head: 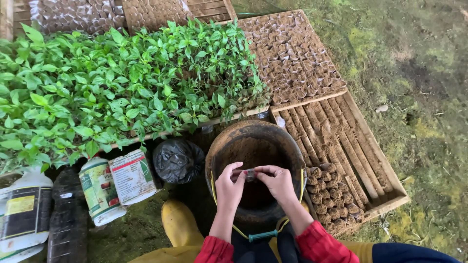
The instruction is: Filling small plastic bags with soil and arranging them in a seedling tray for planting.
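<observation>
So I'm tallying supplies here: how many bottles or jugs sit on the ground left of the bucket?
3: a white jug at the far left, a dark bottle beside it, and a labelled white-green bottle nearer the bucket. More may be hidden beyond the frame edge.

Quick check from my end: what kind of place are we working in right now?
Most likely a plant nursery, outdoors. A wooden tray of green leafy seedlings sits beside slatted wooden trays of small soil-filled pots, and both hands hold a small clear sleeve over a round bucket of brown soil.
</observation>
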